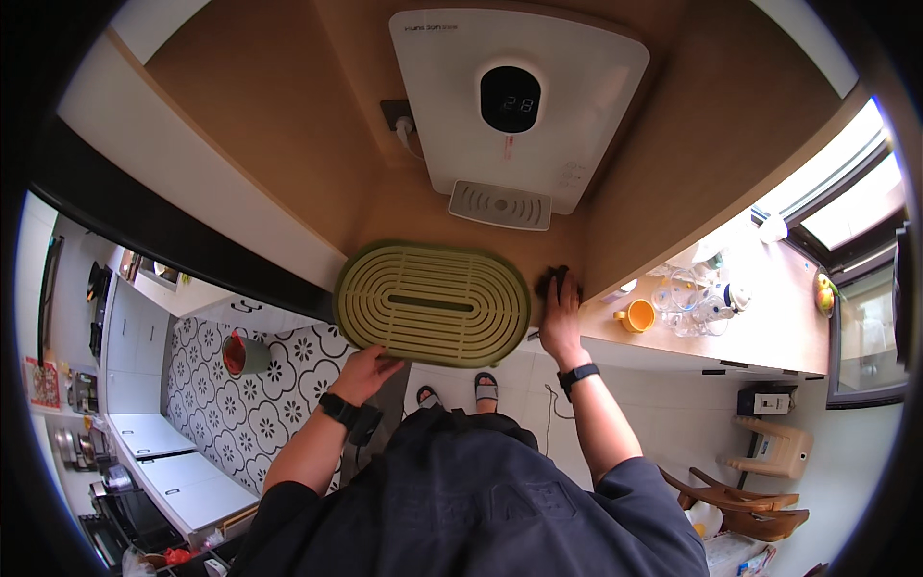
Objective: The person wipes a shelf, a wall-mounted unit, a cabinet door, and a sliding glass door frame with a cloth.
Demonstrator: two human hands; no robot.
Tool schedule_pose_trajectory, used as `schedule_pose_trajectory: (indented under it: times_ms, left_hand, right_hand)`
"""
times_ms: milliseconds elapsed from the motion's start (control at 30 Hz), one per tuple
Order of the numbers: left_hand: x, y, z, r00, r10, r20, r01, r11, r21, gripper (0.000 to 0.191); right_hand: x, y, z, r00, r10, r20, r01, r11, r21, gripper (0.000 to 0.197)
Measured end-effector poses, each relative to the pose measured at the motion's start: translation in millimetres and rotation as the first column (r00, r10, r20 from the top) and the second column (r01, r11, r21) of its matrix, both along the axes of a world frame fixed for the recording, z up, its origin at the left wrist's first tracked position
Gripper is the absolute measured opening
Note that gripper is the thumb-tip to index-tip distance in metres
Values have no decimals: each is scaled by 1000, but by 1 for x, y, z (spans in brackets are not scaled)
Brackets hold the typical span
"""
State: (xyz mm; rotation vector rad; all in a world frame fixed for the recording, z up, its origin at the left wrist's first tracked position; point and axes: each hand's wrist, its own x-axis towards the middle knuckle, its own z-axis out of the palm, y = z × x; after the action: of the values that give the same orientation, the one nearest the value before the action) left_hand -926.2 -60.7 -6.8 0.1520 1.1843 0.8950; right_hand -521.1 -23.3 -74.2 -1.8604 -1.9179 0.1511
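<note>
A green oval drain tray (433,339) with concentric slots lies at the front of the wooden cabinet niche and juts past its edge. My left hand (366,373) grips the tray's near rim, fingertips at its lower left. To the right of the tray, my right hand (562,317) presses a dark, crumpled cloth (551,280) against the niche floor near the side panel. The cloth is partly covered by my fingers. Behind the tray stands a white water dispenser (461,94) with a lit display and a grey drip tray (500,205).
On the right-hand counter (786,310) are an orange mug (638,316), several clear glass vessels (696,299) and a plate of fruit (826,292). A plug (404,126) sits in the socket left of the dispenser. A bucket (249,355) stands on the patterned floor.
</note>
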Motion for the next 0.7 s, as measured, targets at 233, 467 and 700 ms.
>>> schedule_pose_trajectory:
  times_ms: [233, 467, 700]
  left_hand:
    - [-41, -42, -4, 996, -85, -13, 86, 990, 114, 27]
    - [-39, -60, -1, 992, -123, -23, 124, 990, 66, 33]
    - [-35, -66, 6, 987, -154, -54, 158, 984, 87, 32]
  right_hand:
    - [16, 100, -1, 963, -234, 134, 233, 972, 25, 67]
    - [7, 122, 23, 838, -87, 539, 362, 828, -429, 74]
    - [6, 153, 62, 828, -223, 515, 376, 902, -213, 74]
